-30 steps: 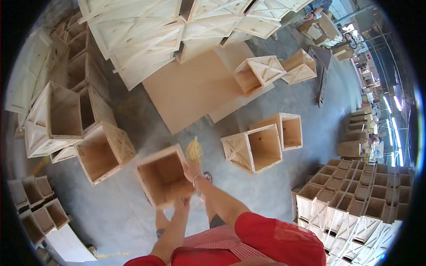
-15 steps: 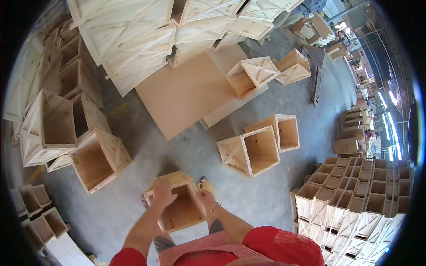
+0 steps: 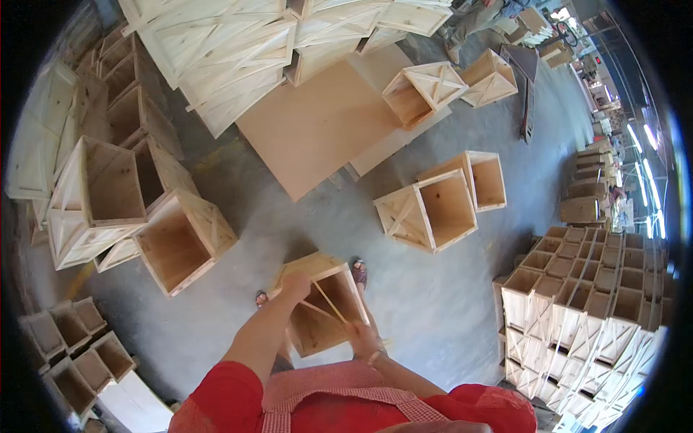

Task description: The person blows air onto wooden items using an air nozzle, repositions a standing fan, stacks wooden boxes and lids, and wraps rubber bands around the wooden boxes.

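A wooden crate (image 3: 317, 335) stands between my feet, its open side facing up toward me. Across its opening stretches the thin yellow blade of a tape measure (image 3: 329, 301). At the far left of the rim, my left hand (image 3: 294, 287) is closed at one end of the blade. My right hand (image 3: 363, 338) is closed at the other end, by the crate's near right side. The tape's case is mostly hidden in the right hand.
Two crates (image 3: 433, 209) stand ahead to the right, and more crates (image 3: 180, 245) are grouped at left. Flat brown sheets (image 3: 310, 130) lie on the floor before a stack of crates (image 3: 238, 58). Strapped crates (image 3: 570, 303) are piled at right. A person's leg (image 3: 462, 36) shows at the back.
The tape measure's yellow blade now spans the crate opening between my hands. My right hand has moved from the far right rim to the near right side. The view has shifted.
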The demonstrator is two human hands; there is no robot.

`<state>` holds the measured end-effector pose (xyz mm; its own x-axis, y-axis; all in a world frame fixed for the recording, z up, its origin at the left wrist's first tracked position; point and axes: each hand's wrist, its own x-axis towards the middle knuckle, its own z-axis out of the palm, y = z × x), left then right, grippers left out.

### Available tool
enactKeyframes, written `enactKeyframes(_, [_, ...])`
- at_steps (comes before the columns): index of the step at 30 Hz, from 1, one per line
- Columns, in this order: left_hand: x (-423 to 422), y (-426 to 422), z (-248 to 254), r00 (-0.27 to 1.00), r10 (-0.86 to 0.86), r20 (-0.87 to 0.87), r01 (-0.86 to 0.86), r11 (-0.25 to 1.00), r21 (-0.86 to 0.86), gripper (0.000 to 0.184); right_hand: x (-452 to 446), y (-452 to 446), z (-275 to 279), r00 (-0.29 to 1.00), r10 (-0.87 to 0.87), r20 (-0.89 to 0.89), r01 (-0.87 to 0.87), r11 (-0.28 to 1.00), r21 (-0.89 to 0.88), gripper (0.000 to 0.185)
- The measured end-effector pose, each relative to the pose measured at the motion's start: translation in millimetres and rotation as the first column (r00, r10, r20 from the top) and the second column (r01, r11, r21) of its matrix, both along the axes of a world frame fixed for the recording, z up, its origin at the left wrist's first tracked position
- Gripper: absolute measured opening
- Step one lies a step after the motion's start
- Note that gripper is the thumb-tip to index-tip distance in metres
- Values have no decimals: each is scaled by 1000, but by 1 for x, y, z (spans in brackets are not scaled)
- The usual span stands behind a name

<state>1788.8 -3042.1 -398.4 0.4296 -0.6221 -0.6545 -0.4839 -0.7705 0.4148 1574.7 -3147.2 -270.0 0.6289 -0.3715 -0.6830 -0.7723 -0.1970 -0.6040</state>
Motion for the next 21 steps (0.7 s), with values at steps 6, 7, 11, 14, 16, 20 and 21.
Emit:
enactKeyframes(6, [61,48,82,722,43,-690,-153,983,-99,65,138,78,66,954,58,295,-60,998,0,26])
enactKeyframes(7, [67,70,76,563,50,-825,-443,861,-250,72,165,48,57,931,34,364,7,994,-112,24])
enactKeyframes(11, [66,116,184,88,224,-971,-922,386,6,68,333,-174,125,791,193,580,351,634,-689,29])
enactKeyframes(14, [25,130,182,359,566,-742,-847,531,-5,62,421,-323,253,854,277,441,260,505,-823,36])
enactKeyframes(16, [-20,91,169,304,580,-756,-819,565,103,63,419,-361,260,753,511,414,219,399,-890,38])
enactKeyframes(20, [-116,-18,95,261,706,-659,-812,530,245,68,251,-275,140,717,611,337,-94,562,-822,25])
enactKeyframes(21, [-133,-49,86,259,739,-622,-828,502,251,65,190,-248,69,698,632,338,-164,601,-782,22])
